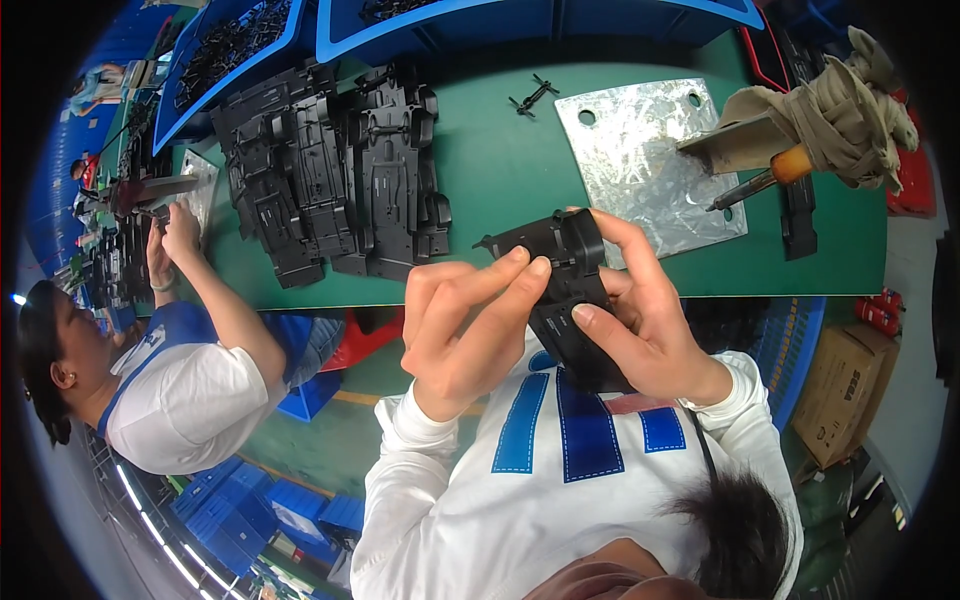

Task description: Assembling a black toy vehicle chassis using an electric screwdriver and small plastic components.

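Above my lap, at the table's near edge, I hold a black moulded plastic part (568, 335) tilted. My right hand (648, 318) is closed round its right side, thumb on the face and fingers behind a curved end. My left hand (462, 325) has its thumb and fingertips pressed together against the part's upper left; whether they pinch a separate small piece there is hidden. Stacked rows of similar black plastic parts (385, 190) lie to the left on the green table (490, 170). A small black bar-shaped piece (535, 95) lies alone farther back.
Right of centre lies a scratched metal plate (640, 150). Over it juts a pointed tool (745, 190) with an orange handle, beside beige cloth wrapping (850, 120). Blue bins (540, 30) line the back. A co-worker (190, 400) handles something at the left. Cardboard box (845, 395) stands lower right.
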The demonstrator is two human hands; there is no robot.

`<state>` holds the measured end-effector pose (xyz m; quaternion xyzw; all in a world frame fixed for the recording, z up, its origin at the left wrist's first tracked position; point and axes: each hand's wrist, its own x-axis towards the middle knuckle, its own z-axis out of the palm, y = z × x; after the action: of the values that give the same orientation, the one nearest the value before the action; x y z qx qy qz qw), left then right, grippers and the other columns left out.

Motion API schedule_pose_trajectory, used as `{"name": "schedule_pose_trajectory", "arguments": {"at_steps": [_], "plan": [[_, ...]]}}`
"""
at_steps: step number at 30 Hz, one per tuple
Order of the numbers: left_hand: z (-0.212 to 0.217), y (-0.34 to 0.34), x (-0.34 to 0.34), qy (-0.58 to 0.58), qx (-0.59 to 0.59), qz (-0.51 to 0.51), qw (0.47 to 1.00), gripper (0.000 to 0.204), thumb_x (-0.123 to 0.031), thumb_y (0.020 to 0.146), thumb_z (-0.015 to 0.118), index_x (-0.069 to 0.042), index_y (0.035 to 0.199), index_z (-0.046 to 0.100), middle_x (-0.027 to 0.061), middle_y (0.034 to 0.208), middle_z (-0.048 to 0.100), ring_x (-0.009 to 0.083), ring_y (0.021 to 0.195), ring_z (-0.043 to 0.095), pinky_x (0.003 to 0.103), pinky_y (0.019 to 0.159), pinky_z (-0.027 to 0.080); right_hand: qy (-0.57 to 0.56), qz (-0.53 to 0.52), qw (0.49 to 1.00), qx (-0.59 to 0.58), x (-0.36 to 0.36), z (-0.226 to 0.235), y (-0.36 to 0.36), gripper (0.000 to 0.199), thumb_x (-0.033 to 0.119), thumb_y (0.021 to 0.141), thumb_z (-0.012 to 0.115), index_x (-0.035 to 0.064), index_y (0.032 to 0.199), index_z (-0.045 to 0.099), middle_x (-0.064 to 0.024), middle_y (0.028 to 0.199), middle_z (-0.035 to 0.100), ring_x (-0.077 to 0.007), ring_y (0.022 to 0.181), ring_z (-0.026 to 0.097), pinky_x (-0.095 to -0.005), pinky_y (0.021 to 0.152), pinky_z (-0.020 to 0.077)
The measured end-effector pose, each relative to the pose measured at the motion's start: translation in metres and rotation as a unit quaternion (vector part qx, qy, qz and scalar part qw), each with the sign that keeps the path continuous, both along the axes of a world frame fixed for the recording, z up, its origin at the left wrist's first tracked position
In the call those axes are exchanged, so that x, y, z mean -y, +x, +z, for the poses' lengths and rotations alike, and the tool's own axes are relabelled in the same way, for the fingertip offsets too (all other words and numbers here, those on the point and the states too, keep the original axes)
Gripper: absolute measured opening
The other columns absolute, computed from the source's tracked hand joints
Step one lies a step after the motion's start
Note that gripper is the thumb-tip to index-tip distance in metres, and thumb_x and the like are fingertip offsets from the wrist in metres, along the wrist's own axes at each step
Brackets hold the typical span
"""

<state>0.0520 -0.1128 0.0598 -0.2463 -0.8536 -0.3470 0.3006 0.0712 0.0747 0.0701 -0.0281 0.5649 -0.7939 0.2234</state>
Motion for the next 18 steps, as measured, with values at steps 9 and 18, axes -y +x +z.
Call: {"name": "schedule_pose_trajectory", "arguments": {"at_steps": [9, 18], "plan": [[0.0016, -0.0008, 0.0033, -0.015, -0.018, 0.017, 1.000, 0.044, 0.008, 0.053, 0.079, -0.008, 0.094, 0.078, 0.0033, 0.097, 0.071, 0.0176, 0.071, 0.051, 0.026, 0.060, 0.046, 0.010, 0.018, 1.000, -0.010, -0.0014, 0.0045, 0.0009, 0.067, -0.004, 0.096, 0.047, 0.0018, 0.152, 0.012, -0.0199, 0.123, 0.061, -0.0165, 0.110, 0.061, -0.0292, 0.094, 0.0482], [0.0025, 0.0008, -0.0011, -0.014, -0.021, 0.021, 0.999, 0.043, 0.006, 0.053, 0.080, -0.008, 0.094, 0.079, 0.0029, 0.099, 0.071, 0.0175, 0.071, 0.051, 0.026, 0.060, 0.047, 0.016, 0.021, 0.999, -0.018, 0.0000, 0.0066, 0.0010, 0.070, -0.005, 0.095, 0.047, 0.0014, 0.154, 0.009, -0.0200, 0.125, 0.060, -0.0169, 0.111, 0.061, -0.0289, 0.095, 0.0471]]}}
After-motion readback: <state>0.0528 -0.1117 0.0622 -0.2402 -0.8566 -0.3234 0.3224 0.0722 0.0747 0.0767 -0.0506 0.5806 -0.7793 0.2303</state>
